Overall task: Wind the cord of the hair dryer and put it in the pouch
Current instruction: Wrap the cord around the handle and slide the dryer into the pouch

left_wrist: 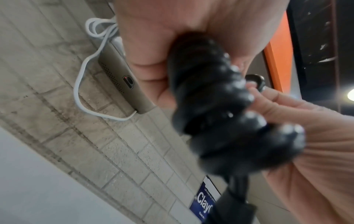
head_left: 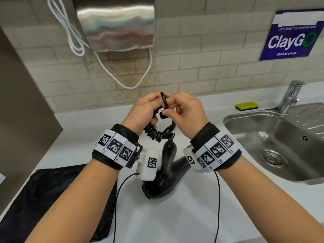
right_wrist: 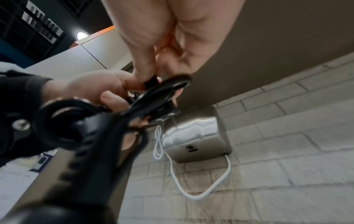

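Left hand (head_left: 142,111) grips the coiled cord (head_left: 154,132); right hand (head_left: 185,111) pinches its plug end (head_left: 164,116) for winding; hair dryer (head_left: 168,172) rests on the surface (head_left: 175,216).

Glossy black plastic hair dryer (head_left: 168,174), matt black cloth pouch (head_left: 57,195), brushed steel sink (head_left: 273,137), smooth white counter (head_left: 184,216).

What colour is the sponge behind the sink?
The sponge is yellow on top with a dark underside, seen best in the head view.
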The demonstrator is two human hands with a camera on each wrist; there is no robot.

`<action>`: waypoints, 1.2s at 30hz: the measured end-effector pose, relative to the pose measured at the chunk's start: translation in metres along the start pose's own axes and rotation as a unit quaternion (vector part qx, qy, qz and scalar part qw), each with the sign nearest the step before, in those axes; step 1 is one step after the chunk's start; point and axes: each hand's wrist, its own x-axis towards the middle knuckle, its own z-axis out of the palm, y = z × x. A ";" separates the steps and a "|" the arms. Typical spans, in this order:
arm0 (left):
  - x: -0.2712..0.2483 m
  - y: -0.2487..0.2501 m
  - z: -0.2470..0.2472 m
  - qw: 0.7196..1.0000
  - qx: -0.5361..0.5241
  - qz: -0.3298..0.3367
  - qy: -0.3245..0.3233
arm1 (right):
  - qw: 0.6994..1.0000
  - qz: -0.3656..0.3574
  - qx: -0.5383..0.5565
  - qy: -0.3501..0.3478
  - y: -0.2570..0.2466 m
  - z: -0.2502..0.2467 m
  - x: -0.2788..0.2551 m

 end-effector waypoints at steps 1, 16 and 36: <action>-0.001 0.001 0.001 1.000 -0.019 -0.013 -0.012 | 0.999 -0.020 -0.046 -0.001 0.001 0.001 -0.001; -0.009 0.001 0.000 0.998 -0.002 -0.026 -0.064 | 0.965 0.132 0.012 -0.228 0.025 -0.005 0.004; -0.021 0.006 -0.004 0.995 0.030 -0.027 -0.088 | 0.883 -0.173 -0.407 -0.157 0.001 -0.045 0.032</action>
